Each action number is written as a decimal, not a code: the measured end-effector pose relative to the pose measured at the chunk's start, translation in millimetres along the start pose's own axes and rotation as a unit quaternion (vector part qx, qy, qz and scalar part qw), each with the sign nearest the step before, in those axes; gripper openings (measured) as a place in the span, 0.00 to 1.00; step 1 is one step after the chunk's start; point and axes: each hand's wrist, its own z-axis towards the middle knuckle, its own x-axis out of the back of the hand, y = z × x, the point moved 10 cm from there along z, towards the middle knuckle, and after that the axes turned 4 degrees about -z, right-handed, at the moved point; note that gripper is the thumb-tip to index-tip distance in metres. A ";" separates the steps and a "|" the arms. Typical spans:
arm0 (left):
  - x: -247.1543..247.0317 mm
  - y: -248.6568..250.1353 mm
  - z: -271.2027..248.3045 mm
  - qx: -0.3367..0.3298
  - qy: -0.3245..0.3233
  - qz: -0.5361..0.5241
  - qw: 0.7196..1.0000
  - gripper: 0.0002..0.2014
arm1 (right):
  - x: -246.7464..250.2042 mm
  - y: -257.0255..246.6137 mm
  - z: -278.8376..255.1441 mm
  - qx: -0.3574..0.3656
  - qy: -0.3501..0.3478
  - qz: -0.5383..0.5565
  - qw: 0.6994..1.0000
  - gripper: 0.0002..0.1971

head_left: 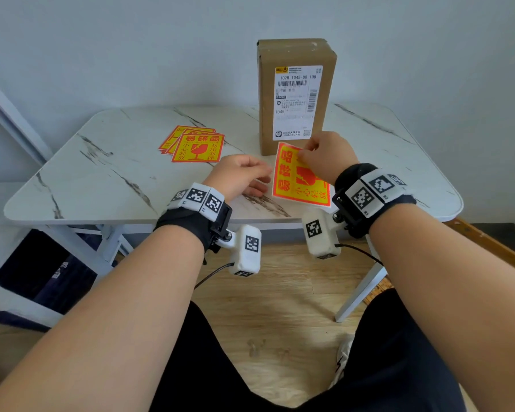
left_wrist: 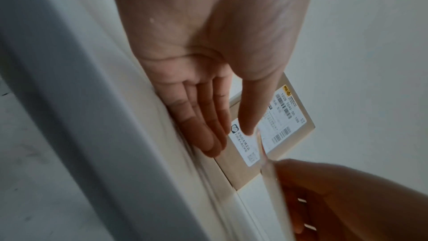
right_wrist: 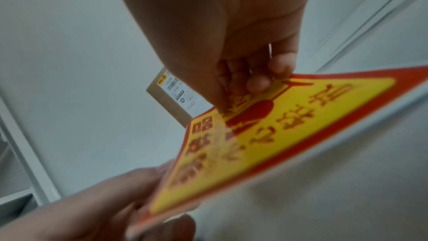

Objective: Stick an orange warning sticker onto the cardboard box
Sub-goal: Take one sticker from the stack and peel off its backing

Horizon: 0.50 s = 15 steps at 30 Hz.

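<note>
One sticker [head_left: 301, 176] is up off the table [head_left: 101, 173], pinched in the right hand [head_left: 324, 156] just before the cardboard box [head_left: 295, 93]; left hand [head_left: 238, 173] flat, fingers relaxed, beside its edge; peeling and sticking still to come, I'd say

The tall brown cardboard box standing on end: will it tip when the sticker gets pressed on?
Probably, if pushed high up: the tall brown cardboard box stands on its narrow end on the white marble-patterned table, unbraced. The left hand is open and could steady it. The orange and yellow warning sticker, pinched by the right hand, looks thin and bendable.
</note>
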 end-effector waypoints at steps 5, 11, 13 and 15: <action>-2.7 -0.2 -2.6 0.008 -0.011 0.003 1.000 0.06 | 9.3 18.3 1.6 -0.058 0.045 0.036 0.997 0.06; -0.7 -1.3 -3.3 -0.001 -0.010 0.024 1.000 0.04 | 6.6 24.0 -0.6 -0.084 0.053 0.040 0.994 0.06; 0.2 -1.6 -3.4 -0.001 -0.009 0.016 1.000 0.05 | 5.8 24.4 -0.3 -0.087 0.054 0.045 0.994 0.07; 0.6 -1.2 -3.9 0.000 -0.009 0.005 1.000 0.05 | 6.0 24.9 0.7 -0.089 0.057 0.051 0.993 0.07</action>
